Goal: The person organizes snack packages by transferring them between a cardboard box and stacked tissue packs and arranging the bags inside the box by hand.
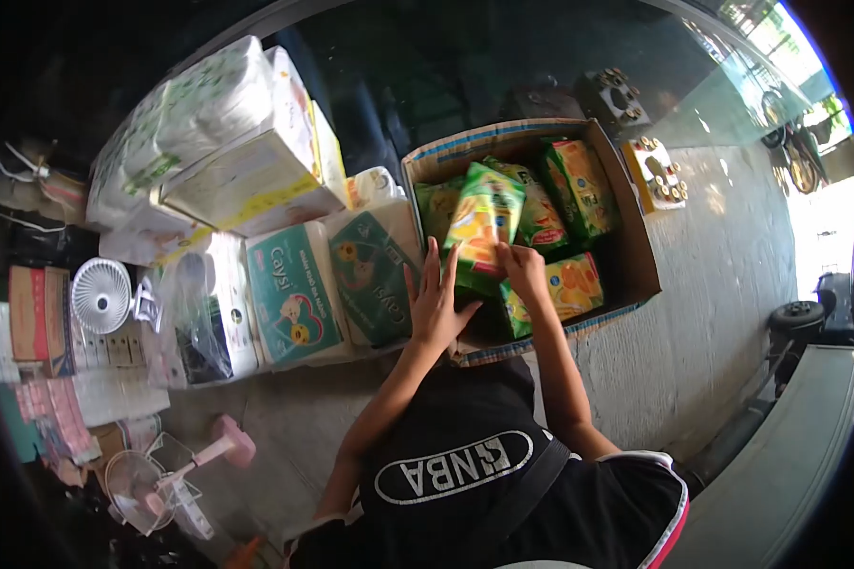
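A cardboard box (647,237) with its top open holds several green and yellow plastic packets. One green and yellow packet (487,213) is tilted up above the others. My right hand (525,273) pinches its lower right corner between thumb and fingers. On the packet's lower left side is my left hand (436,308), its fingers stretched and spread; the fingertips lie at the packet's edge, though firm contact is hard to tell. Further packets (577,185) stand at the back right of the box, and another packet (574,286) lies near the front right.
Left of the box are green-labelled Caysi packs (294,294) in plastic, with a stacked carton (256,180) and wrapped rolls behind. A white fan (102,296) and a pink fan (152,488) stand further left. Brass-fitted blocks (655,175) sit at right. A metal ledge (778,465) runs lower right.
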Tool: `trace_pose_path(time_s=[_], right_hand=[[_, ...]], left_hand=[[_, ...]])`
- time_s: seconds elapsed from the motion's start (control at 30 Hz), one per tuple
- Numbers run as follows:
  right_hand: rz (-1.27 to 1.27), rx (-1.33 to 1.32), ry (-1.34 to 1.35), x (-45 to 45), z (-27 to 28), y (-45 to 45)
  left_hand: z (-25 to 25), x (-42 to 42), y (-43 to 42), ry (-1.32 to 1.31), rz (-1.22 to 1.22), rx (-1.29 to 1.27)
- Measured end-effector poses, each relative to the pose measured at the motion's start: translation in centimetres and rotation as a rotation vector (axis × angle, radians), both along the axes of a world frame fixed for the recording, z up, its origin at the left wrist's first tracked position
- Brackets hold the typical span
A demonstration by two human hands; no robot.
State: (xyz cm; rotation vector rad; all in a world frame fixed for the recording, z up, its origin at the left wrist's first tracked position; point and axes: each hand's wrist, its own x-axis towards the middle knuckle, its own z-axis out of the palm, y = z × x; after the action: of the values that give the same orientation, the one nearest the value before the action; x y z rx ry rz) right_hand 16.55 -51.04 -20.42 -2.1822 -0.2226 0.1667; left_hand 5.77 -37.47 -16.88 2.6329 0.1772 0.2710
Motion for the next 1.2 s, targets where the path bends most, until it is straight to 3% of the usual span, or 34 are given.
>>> trace_pose_path(time_s=[0.07, 0.13, 0.17, 0.2, 0.27, 0.3, 0.33, 0.43, 0.5, 0.6, 0.8, 0.83, 0.9, 0.93, 0.97, 1.0, 1.03, 1.07, 1.1, 1.17, 1.2], right_hand=[[-0.004, 0.069, 0.0, -0.8, 2.1, -0.8], [-0.005, 0.113, -0.057, -1.8, 4.2, -1.2], [-0.002, 0.095, -0.099, -2.5, 5.7, -1.1], [0.0, 0.093, -0.088, -3.3, 7.0, -0.8], [0.073, 0.104, -0.26, -4.5, 8.2, 0.2], [0.123, 0.12, -0.303, -5.1, 8.7, 0.9], [0.173, 0.136, -0.339, -5.7, 9.4, 1.8], [0.34, 0.057, -0.46, -7.4, 9.6, 4.8], [0.474, 0.044, -0.558, -8.5, 8.9, 7.0], [0.569, -0.054, -0.424, -11.0, 7.1, 9.7], [0.728, 0.011, -0.306, -13.0, 3.8, 17.6], [0.808, -0.032, -0.29, -12.7, 2.8, 19.5], [0.935, 0.474, 0.277, -12.7, 0.3, 24.3], [1.022, 0.388, 0.405, -12.4, -1.7, 26.8], [1.064, 0.415, 0.305, -12.9, -1.5, 28.2], [1.069, 0.471, 0.453, -13.7, -1.6, 29.5], [1.054, 0.347, 0.17, -14.7, -3.1, 30.2], [1.022, 0.231, -0.119, -15.4, -4.3, 31.0], [1.02, 0.239, -0.126, -15.6, -4.8, 31.3], [1.018, 0.592, 0.285, -15.6, -5.4, 30.9], [1.01, 0.603, 0.266, -15.4, -5.1, 30.5]], left_hand=[[0.4, 0.4, 0.8, -0.018, 0.048, -0.057], [0.8, 0.3, 1.9, -0.143, -0.026, -0.826], [0.5, 0.0, 2.1, -0.199, -0.009, -1.085], [1.3, -0.5, 2.7, -0.207, 0.0, -1.081], [4.0, -2.0, 3.7, -0.226, -0.012, -1.5], [4.4, -2.5, 3.8, -0.4, -0.018, -1.454], [4.7, -3.3, 4.4, -0.394, 0.01, -1.456], [4.1, -5.3, 6.8, -0.228, 0.17, -1.0], [2.5, -7.2, 8.1, -0.178, 0.28, -1.056], [1.0, -10.8, 10.3, -0.097, 0.489, -1.204], [-1.5, -15.4, 16.5, -0.157, 0.652, -1.112], [-1.4, -15.3, 17.9, -0.28, 0.745, -1.132], [-2.3, -14.7, 20.6, -0.423, 0.887, -1.204], [-3.3, -14.4, 21.9, -0.444, 0.943, -1.256], [-4.4, -14.0, 22.5, -0.509, 1.114, -1.381], [-5.1, -13.9, 22.8, -0.576, 1.289, -1.495], [-5.4, -14.2, 23.0, -0.626, 1.345, -1.62], [-6.5, -14.8, 23.0, -0.628, 1.346, -1.617], [-8.7, -15.6, 22.9, -0.662, 1.182, -1.732], [-9.9, -16.6, 21.9, -0.736, 0.92, -1.984], [-9.7, -16.2, 21.1, -0.776, 0.819, -2.133]])
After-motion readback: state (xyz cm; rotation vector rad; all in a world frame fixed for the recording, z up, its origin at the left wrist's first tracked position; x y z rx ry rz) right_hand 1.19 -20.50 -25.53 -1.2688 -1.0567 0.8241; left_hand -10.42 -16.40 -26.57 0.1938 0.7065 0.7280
